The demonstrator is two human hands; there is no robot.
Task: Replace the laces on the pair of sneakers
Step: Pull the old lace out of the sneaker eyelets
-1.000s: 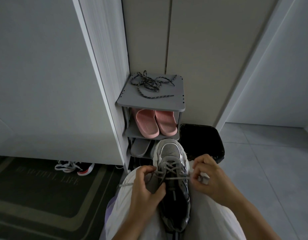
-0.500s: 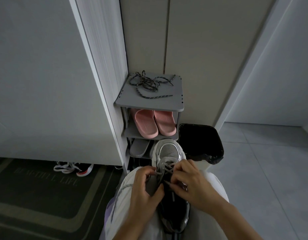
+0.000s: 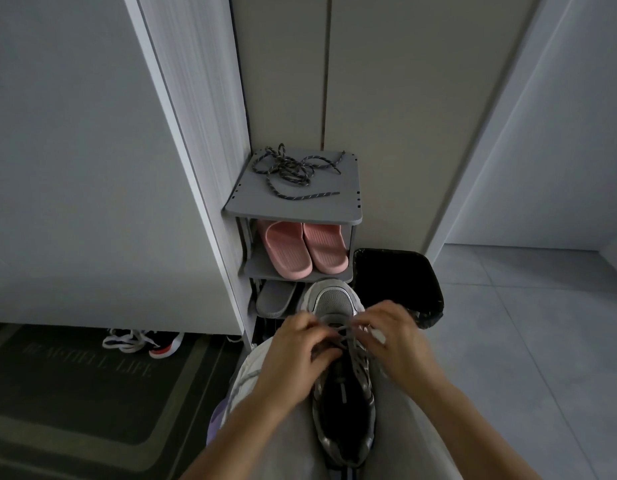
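Sneaker (image 3: 333, 301) lies toe-away on the lap: light, soft upper, so steady it by the sides. Left hand (image 3: 296, 344) and right hand (image 3: 395, 336) are both curled, pinching the grey lace (image 3: 348, 329) near the toe-end eyelets. The lace is limp and thin, so grip near the tip. Mat (image 3: 75, 393) lettering is dim and seems to end "LIFE". No shoe brand legible.

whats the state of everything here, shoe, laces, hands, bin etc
sneaker: on lap, toe pointing away, partly laced
grey lace: partly threaded, untied
left hand: pinches grey lace
right hand: pinches grey lace
dark laces: loose tangle on rack top
pink slippers: side by side on shelf
bin: open, black liner
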